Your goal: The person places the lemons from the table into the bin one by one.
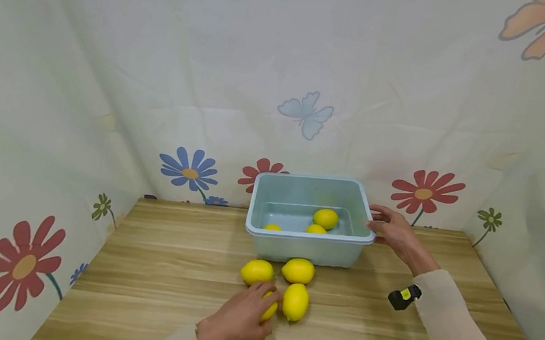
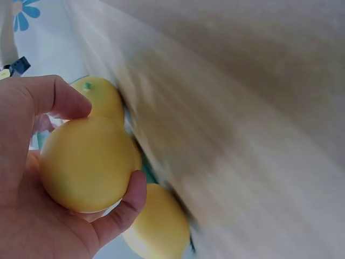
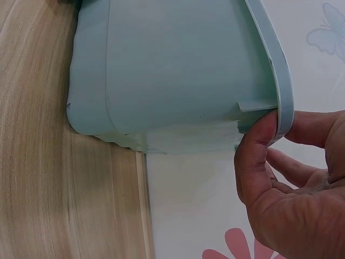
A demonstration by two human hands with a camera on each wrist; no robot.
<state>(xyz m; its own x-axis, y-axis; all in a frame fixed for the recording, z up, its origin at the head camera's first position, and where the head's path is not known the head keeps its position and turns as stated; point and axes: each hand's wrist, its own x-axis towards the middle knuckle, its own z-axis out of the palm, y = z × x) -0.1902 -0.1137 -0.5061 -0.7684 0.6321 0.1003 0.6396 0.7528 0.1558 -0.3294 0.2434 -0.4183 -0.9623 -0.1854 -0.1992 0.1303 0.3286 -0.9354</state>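
My left hand [image 1: 241, 313] holds a yellow lemon [image 2: 89, 164], with the thumb on one side and curled fingers on the other. Three more lemons lie close by on the table: one just beyond the fingers [image 1: 257, 272], one by the bin's front wall [image 1: 298, 271] and one to the right [image 1: 295, 302]. At the right end of the light blue plastic bin [image 1: 305, 251], my right hand [image 1: 397, 233] pinches the rim between thumb and fingers. Inside the bin lie lemons, one of them in full view [image 1: 326, 218]; the front wall partly hides the others.
The wood-grain table [image 1: 172, 272] backs onto a white curtain [image 1: 246, 60] printed with flowers and butterflies, which also rises at both sides. The bin stands near the table's back edge. A small black device [image 1: 404, 296] is worn at the right wrist.
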